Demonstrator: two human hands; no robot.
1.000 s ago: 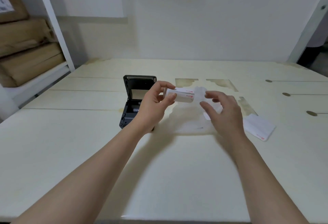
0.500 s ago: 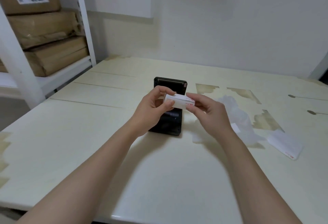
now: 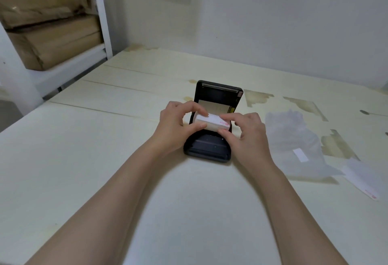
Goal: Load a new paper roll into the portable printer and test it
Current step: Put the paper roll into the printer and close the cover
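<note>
A small black portable printer lies on the pale table with its lid swung up and open. Just above its paper bay is a white paper roll with red print at one end. My left hand pinches the roll's left end between thumb and fingers. At the roll's right end, my right hand grips it the same way. The bay itself is mostly hidden behind the roll and my hands.
A crumpled clear plastic wrapper lies right of the printer, with a white paper slip beyond it. A white shelf post and brown parcels stand at the back left. A wall runs behind the table.
My hands have carried the roll from beside the printer to just over its open bay. My right hand has taken hold of the roll's right end. The view has shifted left and down.
</note>
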